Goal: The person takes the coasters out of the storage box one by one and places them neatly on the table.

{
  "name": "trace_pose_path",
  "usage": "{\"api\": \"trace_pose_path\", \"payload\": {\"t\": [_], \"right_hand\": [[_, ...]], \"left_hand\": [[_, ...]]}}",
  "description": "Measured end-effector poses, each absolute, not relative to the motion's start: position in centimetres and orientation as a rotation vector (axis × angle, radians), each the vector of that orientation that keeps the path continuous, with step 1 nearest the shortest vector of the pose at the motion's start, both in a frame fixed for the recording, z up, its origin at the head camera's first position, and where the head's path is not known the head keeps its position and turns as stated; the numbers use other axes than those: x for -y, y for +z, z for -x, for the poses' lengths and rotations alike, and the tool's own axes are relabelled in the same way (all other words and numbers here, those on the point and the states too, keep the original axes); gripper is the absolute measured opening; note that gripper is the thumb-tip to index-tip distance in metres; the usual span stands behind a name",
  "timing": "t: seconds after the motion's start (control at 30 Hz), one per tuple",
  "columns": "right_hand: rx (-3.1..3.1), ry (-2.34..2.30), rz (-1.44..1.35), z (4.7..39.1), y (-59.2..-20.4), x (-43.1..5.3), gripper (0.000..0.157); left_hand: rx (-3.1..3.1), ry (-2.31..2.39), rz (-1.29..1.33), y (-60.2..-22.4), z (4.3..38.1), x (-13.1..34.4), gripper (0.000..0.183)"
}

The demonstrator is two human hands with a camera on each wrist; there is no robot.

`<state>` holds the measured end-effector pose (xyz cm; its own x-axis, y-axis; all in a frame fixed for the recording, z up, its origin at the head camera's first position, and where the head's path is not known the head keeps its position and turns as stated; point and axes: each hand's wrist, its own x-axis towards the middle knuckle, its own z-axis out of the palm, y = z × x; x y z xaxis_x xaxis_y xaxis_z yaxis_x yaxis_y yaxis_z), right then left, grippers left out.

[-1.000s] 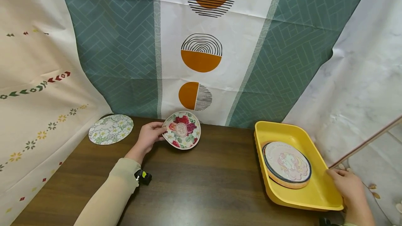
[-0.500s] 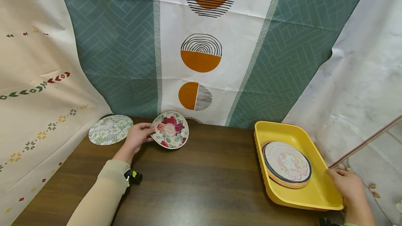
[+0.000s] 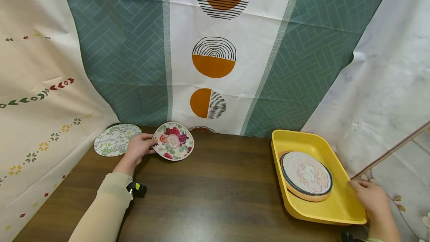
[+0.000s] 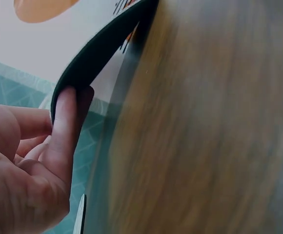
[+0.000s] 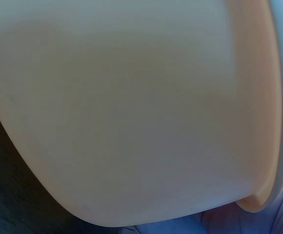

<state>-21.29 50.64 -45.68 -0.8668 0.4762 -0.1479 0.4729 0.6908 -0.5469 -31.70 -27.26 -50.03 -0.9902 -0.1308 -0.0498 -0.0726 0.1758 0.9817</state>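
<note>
My left hand (image 3: 137,148) pinches the left edge of a round floral coaster (image 3: 173,141) with red roses and a pale centre label. The coaster is tilted up, and its dark, thin, slightly bent underside (image 4: 95,61) shows in the left wrist view. A second round coaster (image 3: 112,141), with white and green flowers, lies at the back left, partly behind my left hand. My right hand (image 3: 373,201) grips the right rim of a yellow tray (image 3: 310,212). Inside the tray, a pink unicorn coaster (image 3: 306,173) tops a small stack of round pieces.
The brown wooden table (image 3: 208,193) spreads between the left hand and the tray. A green and white patterned cloth (image 3: 215,21) hangs behind it. Cloths also hang at the left and right sides. A thin brownish strip (image 3: 389,152) slants beside the right hand.
My left hand has moved left with the floral coaster, closer to the white and green coaster, now overlapping its right side in view. The right hand and tray have stayed put.
</note>
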Motion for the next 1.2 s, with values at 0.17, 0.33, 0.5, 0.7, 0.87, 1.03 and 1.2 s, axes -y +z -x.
{"api": "trace_pose_path", "payload": {"t": [0.17, 0.33, 0.5, 0.7, 0.87, 1.03, 1.2], "right_hand": [[2.881, 0.949, 0.823, 21.3, -45.7, -50.6, 0.069], [2.877, 0.937, 0.811, 21.4, -45.7, -50.6, 0.068], [2.879, 0.932, 0.807, 21.5, -45.6, -50.5, 0.067], [2.870, 0.958, 0.827, 21.6, -45.6, -50.5, 0.066], [2.860, 0.955, 0.827, 21.5, -45.7, -50.4, 0.066], [2.859, 0.966, 0.831, 21.5, -45.7, -50.4, 0.068], [2.851, 0.968, 0.837, 21.4, -45.8, -50.4, 0.067]], "left_hand": [[2.451, -1.903, -0.262, -50.0, 31.5, 28.0, 0.047], [2.470, -1.867, -0.288, -50.1, 31.4, 28.6, 0.048], [2.485, -1.801, -0.293, -50.3, 31.5, 29.3, 0.048], [2.536, -1.683, -0.305, -50.2, 31.5, 30.0, 0.049], [2.586, -1.586, -0.289, -50.1, 31.7, 30.5, 0.045], [2.618, -1.503, -0.260, -50.0, 31.9, 30.8, 0.038], [2.674, -1.406, -0.276, -49.7, 32.2, 30.9, 0.036]]}}
